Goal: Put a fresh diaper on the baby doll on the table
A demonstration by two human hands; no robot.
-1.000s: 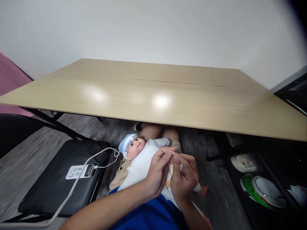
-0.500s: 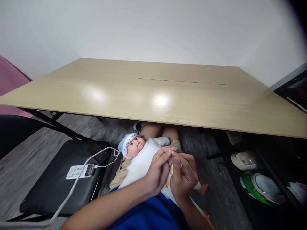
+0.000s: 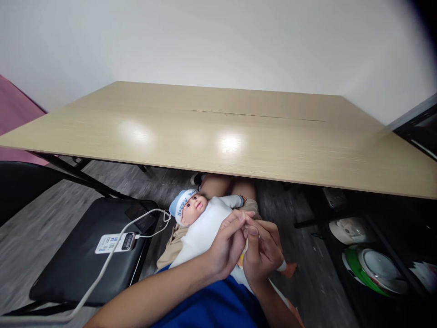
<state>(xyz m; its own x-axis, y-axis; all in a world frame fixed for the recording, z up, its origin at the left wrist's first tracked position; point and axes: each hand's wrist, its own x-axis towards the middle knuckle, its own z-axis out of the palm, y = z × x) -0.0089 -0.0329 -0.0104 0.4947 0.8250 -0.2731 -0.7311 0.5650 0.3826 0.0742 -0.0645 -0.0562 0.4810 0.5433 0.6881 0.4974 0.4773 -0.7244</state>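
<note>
A baby doll lies across my lap, dressed in a white top, its head to the left. Blue letters reading "Happy Baby" run along its blue and white cap. Over the doll's lower body, my left hand and my right hand meet at the fingertips, thumbs and fingers pinched together. Whatever lies between those fingertips is hidden or too small to make out. One bare doll foot shows to the right of my right hand. A yellow-orange patch peeks out between my wrists.
A wooden table spans the space ahead, its front edge above my knees. On the left, a black padded seat carries a white device with a cable. Dark shelving on the right holds a green-and-white round item.
The view has shifted very slightly. Both hands keep the same fingertip pinch over the doll, which lies as before.
</note>
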